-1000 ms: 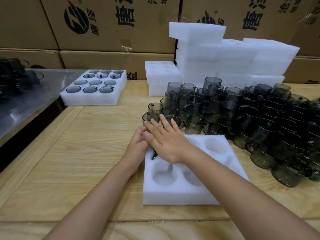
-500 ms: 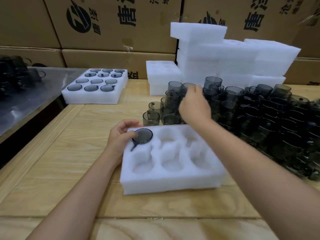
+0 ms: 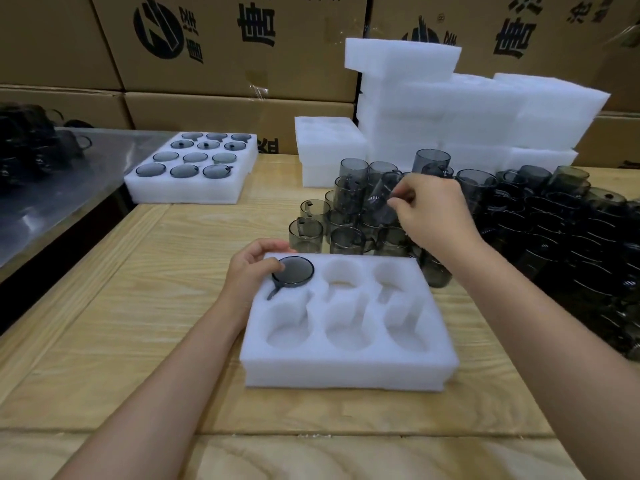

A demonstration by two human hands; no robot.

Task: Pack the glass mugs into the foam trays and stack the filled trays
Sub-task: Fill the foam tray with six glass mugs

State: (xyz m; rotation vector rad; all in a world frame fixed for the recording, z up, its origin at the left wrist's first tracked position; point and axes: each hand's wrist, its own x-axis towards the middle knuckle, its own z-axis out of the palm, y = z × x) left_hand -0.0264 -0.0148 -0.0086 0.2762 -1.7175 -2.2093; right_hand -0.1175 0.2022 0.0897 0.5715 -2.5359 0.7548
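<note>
A white foam tray (image 3: pixel 346 368) with six cup pockets lies on the wooden table in front of me. One smoky glass mug (image 3: pixel 293 271) sits bottom-up in its far left pocket; the other pockets are bare. My left hand (image 3: pixel 251 271) grips the tray's far left corner, thumb touching that mug. Behind the tray stands a crowd of loose smoky mugs (image 3: pixel 349 202). My right hand (image 3: pixel 433 211) is among them, fingers pinching a tilted mug (image 3: pixel 382 197) lifted off the pile.
Filled foam trays (image 3: pixel 190 192) stacked at the far left hold several mugs. Bare foam trays (image 3: pixel 329 147) and a taller foam stack (image 3: pixel 467 109) stand at the back. Cardboard boxes (image 3: pixel 225 46) wall the rear. A steel table (image 3: pixel 52 202) with dark mugs lies left.
My right hand left the tray, reached back into the mug pile and took hold of a mug. The tray swung square to me with the left hand staying on its corner.
</note>
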